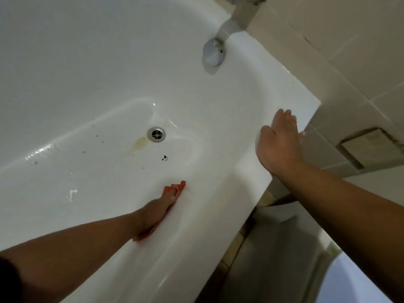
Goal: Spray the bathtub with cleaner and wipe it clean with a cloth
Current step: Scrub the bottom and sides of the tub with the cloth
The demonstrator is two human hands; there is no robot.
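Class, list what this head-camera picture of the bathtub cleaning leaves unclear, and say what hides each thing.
Orange cloth: head view, mostly covered by the left hand; its full shape is hidden.
Tap: head view, cut off by the top edge.
Dark speck near the drain: head view, too small to tell chip from dirt.
Spray cleaner: nowhere in the head view.

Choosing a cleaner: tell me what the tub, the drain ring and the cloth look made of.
The bathtub: glossy white enamel or acrylic, by its sheen; can't tell which. The drain ring: polished metal, mirror-bright. The cloth: soft orange fabric, crumpled.
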